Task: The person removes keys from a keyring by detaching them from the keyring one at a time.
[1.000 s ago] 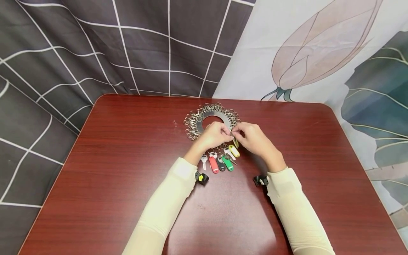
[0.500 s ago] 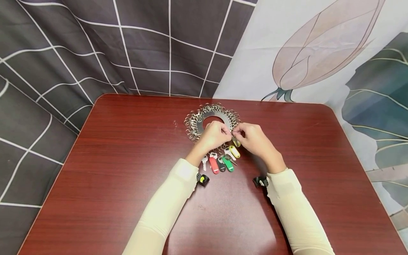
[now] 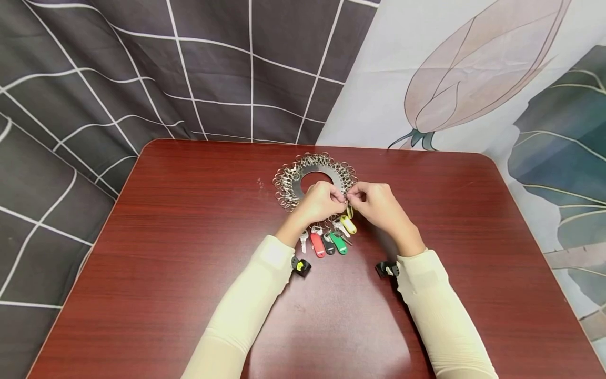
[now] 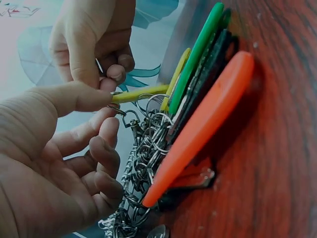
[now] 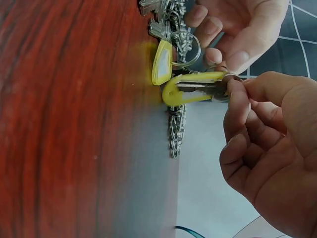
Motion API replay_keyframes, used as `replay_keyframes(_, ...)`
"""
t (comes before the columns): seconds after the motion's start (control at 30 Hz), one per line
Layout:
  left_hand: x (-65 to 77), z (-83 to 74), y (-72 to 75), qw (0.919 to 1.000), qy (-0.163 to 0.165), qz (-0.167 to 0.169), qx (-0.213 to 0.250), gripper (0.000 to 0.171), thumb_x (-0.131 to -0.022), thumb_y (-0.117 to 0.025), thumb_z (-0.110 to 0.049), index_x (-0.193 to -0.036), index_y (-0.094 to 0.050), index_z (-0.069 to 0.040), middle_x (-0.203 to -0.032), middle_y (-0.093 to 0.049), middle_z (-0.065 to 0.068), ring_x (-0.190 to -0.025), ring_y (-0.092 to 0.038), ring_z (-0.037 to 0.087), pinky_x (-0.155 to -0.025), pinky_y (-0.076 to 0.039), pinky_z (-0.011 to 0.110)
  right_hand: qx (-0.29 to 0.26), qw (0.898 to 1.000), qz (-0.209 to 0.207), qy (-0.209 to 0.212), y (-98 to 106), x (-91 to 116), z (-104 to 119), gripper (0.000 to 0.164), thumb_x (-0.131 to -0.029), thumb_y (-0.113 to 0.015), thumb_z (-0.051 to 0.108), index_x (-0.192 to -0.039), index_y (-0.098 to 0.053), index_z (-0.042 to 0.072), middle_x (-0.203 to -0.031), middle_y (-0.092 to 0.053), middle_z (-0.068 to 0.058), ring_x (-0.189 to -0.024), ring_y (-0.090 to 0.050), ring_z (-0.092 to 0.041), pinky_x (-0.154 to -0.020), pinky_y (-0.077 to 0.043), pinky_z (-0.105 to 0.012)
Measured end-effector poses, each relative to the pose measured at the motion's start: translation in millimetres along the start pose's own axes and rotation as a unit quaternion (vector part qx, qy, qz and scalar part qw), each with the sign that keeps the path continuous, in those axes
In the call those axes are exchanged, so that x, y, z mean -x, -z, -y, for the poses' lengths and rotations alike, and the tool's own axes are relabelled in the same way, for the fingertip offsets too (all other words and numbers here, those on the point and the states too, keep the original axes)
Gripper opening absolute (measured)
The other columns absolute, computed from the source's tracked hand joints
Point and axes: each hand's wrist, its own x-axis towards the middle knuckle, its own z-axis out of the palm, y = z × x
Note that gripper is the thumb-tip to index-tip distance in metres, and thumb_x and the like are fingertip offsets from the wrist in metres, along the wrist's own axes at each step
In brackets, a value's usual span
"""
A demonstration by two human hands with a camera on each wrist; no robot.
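A flat ring-shaped metal plate (image 3: 296,185), edged with several clasps and split rings, lies at the table's far middle. Over its near right edge, the left hand (image 3: 321,202) pinches a small split ring (image 4: 118,110) between thumb and forefinger. The right hand (image 3: 377,204) meets it fingertip to fingertip, pinching the ring end of a yellow key tag (image 5: 171,95). A key (image 5: 200,88) lies along that tag, which hangs out from the fingers. Fingers partly cover the ring, so how tag and ring are joined is hidden.
Below the hands, a second yellow tag (image 3: 348,225), a green tag (image 3: 339,243), a black tag (image 3: 327,244) and a red tag (image 3: 317,245) lie on the reddish table (image 3: 189,237). A loose-looking silver key (image 3: 304,241) is left of them. Curtains (image 3: 213,68) hang behind.
Both hands stay at the plate's near right edge, with only slight finger shifts. The held yellow tag has turned a little between the fingertips.
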Motion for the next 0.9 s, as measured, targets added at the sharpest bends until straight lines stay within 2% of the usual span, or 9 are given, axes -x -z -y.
replay_keyframes(0.23, -1.7, 1.5, 1.1, 0.9999, 0.011, 0.005, -0.002, 0.006, -0.08, -0.072, -0.016, -0.08, -0.076, -0.011, -0.079, -0.073, 0.002, -0.071, -0.062, 0.012, -0.069, -0.052, 0.025, -0.003, 1.0, 0.0, -0.003, -0.2, -0.6, -0.4, 0.011, -0.09, -0.065, 0.015, -0.083, -0.072, 0.009, -0.071, -0.07, -0.003, -0.062, -0.058, -0.015, -0.058, -0.049, -0.034)
replay_keyframes(0.4, -2.4, 0.0, 3.0, 0.9999, -0.001, 0.009, -0.007, 0.005, -0.08, -0.074, -0.014, -0.082, -0.075, -0.01, -0.078, -0.072, 0.003, -0.07, -0.062, 0.012, -0.069, -0.052, 0.026, 0.009, 1.0, -0.012, -0.001, 0.2, -0.4, -1.8, 0.01, -0.089, -0.064, 0.014, -0.084, -0.071, 0.009, -0.07, -0.069, -0.004, -0.062, -0.058, -0.016, -0.059, -0.05, -0.034)
replay_keyframes(0.57, -2.3, -0.6, 4.4, 1.0, -0.004, -0.006, -0.004, 0.005, -0.081, -0.074, -0.016, -0.08, -0.074, -0.011, -0.076, -0.071, 0.002, -0.069, -0.061, 0.012, -0.067, -0.05, 0.025, 0.022, 1.0, -0.01, 0.0, 0.8, -0.4, -2.3, 0.01, -0.089, -0.063, 0.014, -0.084, -0.07, 0.008, -0.07, -0.068, -0.004, -0.062, -0.058, -0.018, -0.06, -0.05, -0.035)
replay_keyframes(0.77, -1.9, 0.8, 5.4, 0.9993, -0.008, -0.035, 0.011, 0.005, -0.081, -0.075, -0.015, -0.077, -0.073, -0.013, -0.074, -0.07, 0.001, -0.067, -0.06, 0.011, -0.065, -0.049, 0.025, 0.023, 1.0, 0.013, -0.012, 0.3, -0.5, -3.3, 0.01, -0.087, -0.062, 0.013, -0.082, -0.069, 0.008, -0.068, -0.065, -0.004, -0.06, -0.055, -0.018, -0.059, -0.047, -0.035)
replay_keyframes(0.9, -1.1, 2.0, 5.8, 0.9995, -0.009, -0.028, 0.01, 0.007, -0.079, -0.077, -0.013, -0.075, -0.072, -0.015, -0.073, -0.069, 0.0, -0.067, -0.06, 0.011, -0.065, -0.049, 0.024, 0.016, 0.999, 0.039, -0.025, 0.3, -0.2, -4.0, 0.011, -0.088, -0.062, 0.014, -0.08, -0.069, 0.009, -0.066, -0.065, -0.003, -0.06, -0.054, -0.017, -0.059, -0.046, -0.034)
